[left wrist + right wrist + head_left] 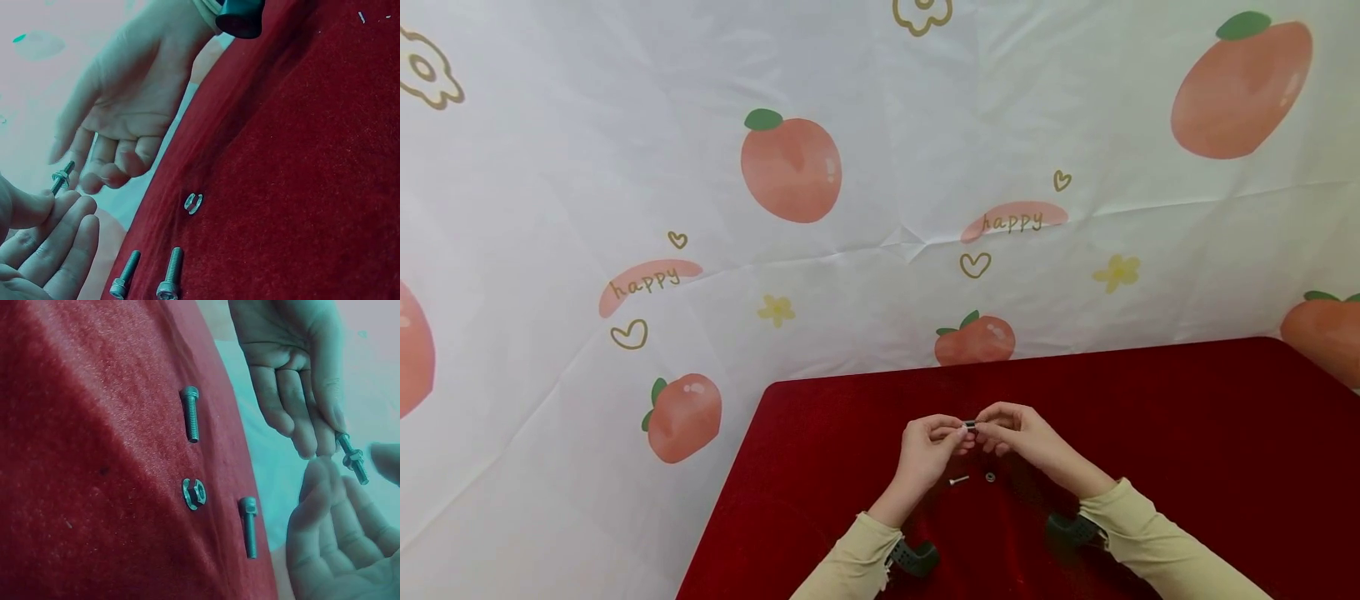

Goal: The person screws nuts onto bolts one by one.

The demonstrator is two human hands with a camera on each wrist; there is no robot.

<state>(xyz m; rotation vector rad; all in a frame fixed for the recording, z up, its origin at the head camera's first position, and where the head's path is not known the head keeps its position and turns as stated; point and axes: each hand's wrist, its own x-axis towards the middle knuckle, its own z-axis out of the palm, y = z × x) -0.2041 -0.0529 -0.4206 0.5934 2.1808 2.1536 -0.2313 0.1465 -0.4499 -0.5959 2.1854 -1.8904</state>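
My left hand (925, 450) pinches a metal bolt (359, 470) near its head, between thumb and fingertips. A hex nut (60, 177) sits partway along the bolt's thread. My right hand (1032, 437) is close at the threaded end, its thumb and fingers loosely bent and apart around the tip in the right wrist view. Below the hands, two more socket-head bolts (169, 275) lie on the red cloth (850, 467). Beside them are small metal ring pieces (194, 493), a nut and what looks like a washer, close together.
The red cloth covers the table up to a white backdrop (880, 167) printed with fruit and the word happy. Dark wrist devices (916, 557) are strapped at both sleeves. Tiny white specks (362, 17) lie on the cloth.
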